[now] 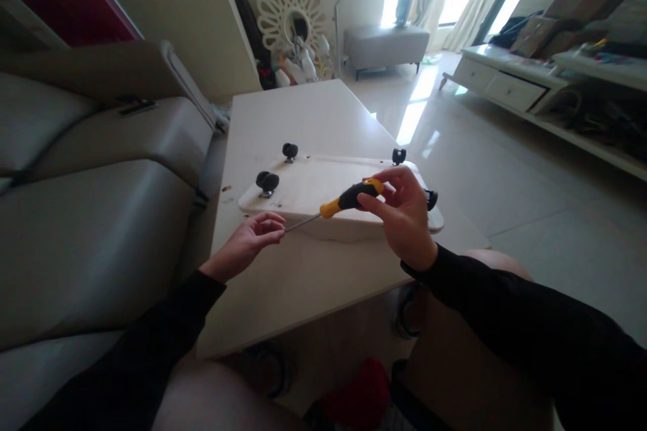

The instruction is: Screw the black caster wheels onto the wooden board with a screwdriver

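Note:
A screwdriver (354,198) with a yellow and black handle is held level above the near edge of a white panel (333,182). My right hand (407,212) grips its handle between thumb and fingers. The fingers of my left hand (255,236) pinch the far end of the metal shaft, so the tip is hidden. Black caster wheels stand up at the panel's corners: one front left (267,182), one back left (290,151), one back right (399,156). Another caster (431,199) is partly covered by my right hand.
The panel lies on a pale table (283,289); a small dark bit (226,188) sits near its left edge. A grey sofa (101,236) runs along the left. Beyond are a grey bench (387,47) and a white TV cabinet (505,84). My legs are below the table's front edge.

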`<action>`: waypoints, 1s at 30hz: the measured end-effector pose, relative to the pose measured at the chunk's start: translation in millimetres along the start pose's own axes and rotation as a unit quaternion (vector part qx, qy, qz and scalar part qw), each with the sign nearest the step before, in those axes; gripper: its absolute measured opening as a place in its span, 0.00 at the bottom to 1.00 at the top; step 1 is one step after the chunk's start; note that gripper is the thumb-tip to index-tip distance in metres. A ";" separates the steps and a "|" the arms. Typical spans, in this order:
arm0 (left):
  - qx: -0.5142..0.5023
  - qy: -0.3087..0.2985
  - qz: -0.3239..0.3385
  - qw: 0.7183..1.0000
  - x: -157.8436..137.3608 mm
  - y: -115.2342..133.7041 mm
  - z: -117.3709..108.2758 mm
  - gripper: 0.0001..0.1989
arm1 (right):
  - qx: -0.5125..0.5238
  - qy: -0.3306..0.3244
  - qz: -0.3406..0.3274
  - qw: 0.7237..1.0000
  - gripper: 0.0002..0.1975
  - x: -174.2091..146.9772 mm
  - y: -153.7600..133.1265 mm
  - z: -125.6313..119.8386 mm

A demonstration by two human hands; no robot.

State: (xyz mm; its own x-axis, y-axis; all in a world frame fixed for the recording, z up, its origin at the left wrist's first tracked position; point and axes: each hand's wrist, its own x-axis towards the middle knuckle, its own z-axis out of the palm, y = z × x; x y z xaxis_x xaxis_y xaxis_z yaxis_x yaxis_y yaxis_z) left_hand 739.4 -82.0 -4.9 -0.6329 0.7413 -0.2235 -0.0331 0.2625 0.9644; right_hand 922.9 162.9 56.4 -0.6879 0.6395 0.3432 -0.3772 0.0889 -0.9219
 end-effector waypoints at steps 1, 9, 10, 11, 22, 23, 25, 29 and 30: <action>0.002 -0.002 -0.001 1.000 -0.1 0.0 -0.1 0.19 | -0.002 -0.001 -0.003 1.000 0.19 0.1 0.3 0.0; -0.029 -0.004 -0.004 1.000 -1.7 -0.8 0.9 0.19 | -0.010 -0.004 0.004 1.000 0.19 -0.5 0.6 -0.3; -0.035 -0.007 -0.005 0.999 -1.8 -0.9 1.1 0.20 | -0.007 -0.005 0.006 1.000 0.19 -0.6 0.8 -0.7; -0.041 -0.009 -0.005 0.999 -1.9 -0.7 1.3 0.20 | -0.002 -0.006 0.007 1.000 0.19 -0.6 1.1 -1.2; -0.028 0.009 0.005 1.000 -2.6 1.1 1.2 0.18 | -0.021 0.003 -0.014 1.000 0.18 -0.6 4.6 -2.1; -0.029 0.012 0.008 0.999 -2.2 0.4 0.7 0.18 | -0.023 0.005 -0.017 1.000 0.17 -0.6 4.8 -2.2; -0.035 0.012 0.011 0.999 -1.5 -1.0 -0.4 0.18 | -0.024 0.007 -0.020 0.999 0.17 -0.8 5.1 -2.6; -0.048 0.001 0.011 0.999 -0.8 -2.1 -1.3 0.18 | -0.006 0.005 -0.018 1.000 0.18 -1.3 5.0 -2.6; -0.048 0.001 0.011 0.999 -0.8 -1.9 -1.2 0.18 | 0.000 0.003 -0.015 1.000 0.17 -1.5 4.8 -2.4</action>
State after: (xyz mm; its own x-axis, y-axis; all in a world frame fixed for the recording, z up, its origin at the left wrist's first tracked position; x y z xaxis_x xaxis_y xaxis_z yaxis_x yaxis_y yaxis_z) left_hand 738.9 -83.8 -6.5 -0.6359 0.7449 -0.2019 -0.0937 0.1851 0.9782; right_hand 923.6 164.2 51.0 -0.6729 0.6408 0.3695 -0.3980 0.1075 -0.9111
